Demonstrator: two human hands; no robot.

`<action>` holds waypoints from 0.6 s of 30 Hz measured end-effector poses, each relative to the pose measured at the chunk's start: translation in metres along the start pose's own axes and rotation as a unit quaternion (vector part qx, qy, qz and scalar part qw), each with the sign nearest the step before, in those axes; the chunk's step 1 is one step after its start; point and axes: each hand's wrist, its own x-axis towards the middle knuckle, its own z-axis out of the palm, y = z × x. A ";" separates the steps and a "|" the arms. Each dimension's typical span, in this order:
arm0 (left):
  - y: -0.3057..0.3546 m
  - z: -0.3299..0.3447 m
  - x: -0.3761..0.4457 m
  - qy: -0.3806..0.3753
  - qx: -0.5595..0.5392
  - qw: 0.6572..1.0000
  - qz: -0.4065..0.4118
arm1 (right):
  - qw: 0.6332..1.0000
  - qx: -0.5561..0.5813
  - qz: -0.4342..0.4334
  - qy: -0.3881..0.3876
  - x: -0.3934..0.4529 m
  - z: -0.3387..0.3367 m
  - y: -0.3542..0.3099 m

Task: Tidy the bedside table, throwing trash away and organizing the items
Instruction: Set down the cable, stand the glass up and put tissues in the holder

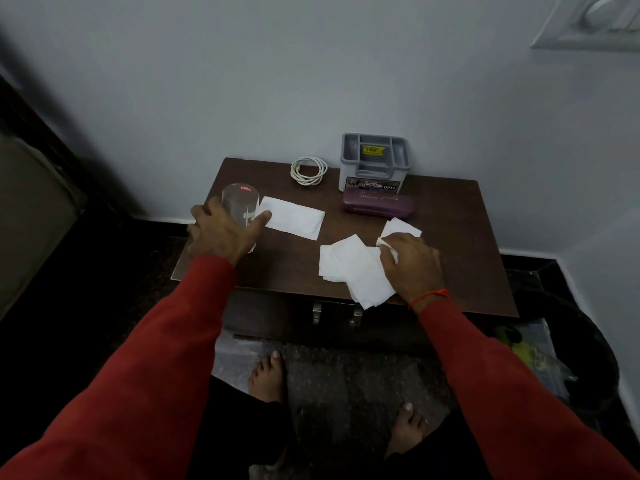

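**Two hands, one glass, four tissues on the bench**

The left hand [221, 233] is curled round one clear glass [240, 206] standing at the bench's [450, 216] left edge. Taking the glass as landmark: one flat tissue [294, 218] lies just right of it, touching the thumb. Farther right, the right hand [412, 263] pinches a crumpled tissue [388, 247], with two overlapping tissues [349, 268] beneath it and one more [401, 228] just behind. Far right of the glass, against the wall, stands one grey organizer [374, 162]; one purple case [377, 204] lies touching its front. One coiled white cable [309, 170] sits behind and right of the glass. One dark bin [588, 362] stands on the floor, far right and nearer.
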 end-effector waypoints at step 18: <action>0.021 0.009 -0.026 0.130 0.022 0.986 0.099 | 0.956 0.103 -0.220 -0.167 -0.011 -0.012 0.001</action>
